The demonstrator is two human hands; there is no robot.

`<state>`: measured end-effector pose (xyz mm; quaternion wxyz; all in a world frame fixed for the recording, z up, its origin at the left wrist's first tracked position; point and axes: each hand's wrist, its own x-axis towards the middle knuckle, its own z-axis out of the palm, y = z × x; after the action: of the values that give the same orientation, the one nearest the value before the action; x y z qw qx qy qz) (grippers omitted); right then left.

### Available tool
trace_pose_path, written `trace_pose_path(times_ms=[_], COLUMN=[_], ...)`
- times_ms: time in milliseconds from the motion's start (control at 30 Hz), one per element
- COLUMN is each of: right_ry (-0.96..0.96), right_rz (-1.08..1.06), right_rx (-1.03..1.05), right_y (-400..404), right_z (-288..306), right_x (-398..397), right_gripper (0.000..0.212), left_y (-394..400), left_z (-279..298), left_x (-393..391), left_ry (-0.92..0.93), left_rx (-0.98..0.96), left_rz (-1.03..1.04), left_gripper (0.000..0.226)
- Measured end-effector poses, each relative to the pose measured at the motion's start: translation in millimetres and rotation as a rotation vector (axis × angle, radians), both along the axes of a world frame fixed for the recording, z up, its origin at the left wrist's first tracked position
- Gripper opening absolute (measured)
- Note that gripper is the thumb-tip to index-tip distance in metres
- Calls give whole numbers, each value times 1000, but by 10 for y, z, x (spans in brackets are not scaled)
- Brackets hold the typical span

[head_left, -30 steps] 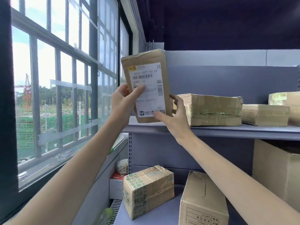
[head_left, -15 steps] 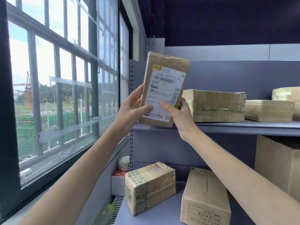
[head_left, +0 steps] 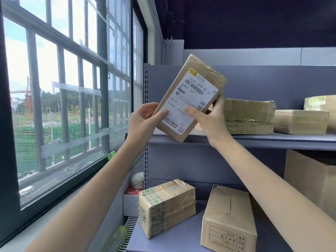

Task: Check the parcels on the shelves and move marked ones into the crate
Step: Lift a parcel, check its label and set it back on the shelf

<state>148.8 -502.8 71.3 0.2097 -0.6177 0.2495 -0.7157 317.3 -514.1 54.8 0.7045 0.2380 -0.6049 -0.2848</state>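
Observation:
I hold a flat brown parcel (head_left: 200,79) with a white shipping label facing me, lifted off the upper shelf (head_left: 272,140) and tilted to the right. My left hand (head_left: 143,120) grips its lower left edge, thumb on the label. My right hand (head_left: 211,119) grips its lower right side, thumb on the label. More taped parcels lie on the upper shelf: a large one (head_left: 249,115) just right of my hands and a flatter one (head_left: 300,121) beyond it. No crate is in view.
On the lower shelf (head_left: 181,240) stand a taped box with green print (head_left: 166,206), a plain carton (head_left: 229,220) and a big carton (head_left: 309,180) at right. A barred window (head_left: 63,106) fills the left. A red-and-white box (head_left: 131,199) sits between window and shelf.
The parcel has swung from upright to leaning right and come closer to me, away from the shelf. Both hands stayed on its lower edges.

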Motion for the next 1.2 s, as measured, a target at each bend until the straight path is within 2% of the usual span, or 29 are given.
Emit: trace_pose_path(times_ms=[100,133,233,267,367,500,667,1000,1100,1200], right_ry=[-9,-6,24,40,127,228,309,415,431,539], right_rz=[-55,-93,-232,-268,-335,-384,-382,-338,-397,-516], right_rx=[-61,-61,-44,-34,-6,39,64,195,149,21], right_y=[-7,3,11,10,2,-54,-137,-292,-315,-303], right_z=[76,90,103,93,43,-29,-85,-187,-222,-182], right_x=[-77,-97,-142,-152,-149,-112,-61,14,15,41], right_gripper=[102,98,59,52,49,54,72,58,79,98], left_y=[-7,-1,14,23,37,15,-29,-177,-266,-342], left_z=[15,27,92,117,177,230,256,190,159,105], left_x=[29,38,82,101,164,227,326,450,468,469], left_ry=[21,30,66,80,69,-62,-177,-473,-565,-780], left_rx=[13,10,-2,-8,-34,-67,-81,-50,-99,-216], left_rz=[34,56,107,115,141,203,246,345,466,699], left_gripper=[22,19,17,21,33,44,49,67,74,75])
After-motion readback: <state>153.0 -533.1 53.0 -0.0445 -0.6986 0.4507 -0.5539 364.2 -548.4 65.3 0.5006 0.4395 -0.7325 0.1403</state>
